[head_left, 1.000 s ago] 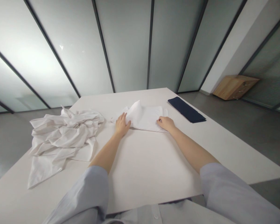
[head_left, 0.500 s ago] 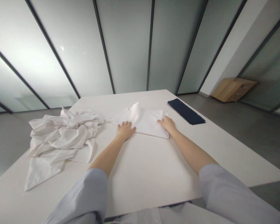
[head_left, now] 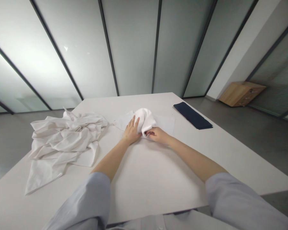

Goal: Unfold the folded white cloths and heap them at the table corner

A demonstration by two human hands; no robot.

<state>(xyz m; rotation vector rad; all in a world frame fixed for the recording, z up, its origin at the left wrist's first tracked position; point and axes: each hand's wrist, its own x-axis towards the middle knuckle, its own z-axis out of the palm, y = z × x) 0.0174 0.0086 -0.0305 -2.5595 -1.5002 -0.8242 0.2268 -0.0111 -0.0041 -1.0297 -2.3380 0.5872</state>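
A white cloth (head_left: 145, 117) lies partly folded at the middle of the table, with a raised, rounded fold between my hands. My left hand (head_left: 132, 131) rests on the cloth's left part, fingers stretched and spread. My right hand (head_left: 158, 134) is closed on the cloth's edge at the near side of the fold, close to my left hand. Its fingertips are partly hidden by the fabric. Flat white layers of the cloth extend to the right, beyond my right hand.
On the left of the white table (head_left: 158, 179) sits a crumpled heap of white fabric (head_left: 67, 134). A folded dark navy cloth (head_left: 193, 115) lies near the right edge. A wooden cabinet (head_left: 240, 93) stands on the floor at right, and frosted glass panels (head_left: 132, 48) rise behind.
My right hand has moved left from the cloth's right end, drawing its edge over into a rounded fold. My left hand has stayed nearly in place.
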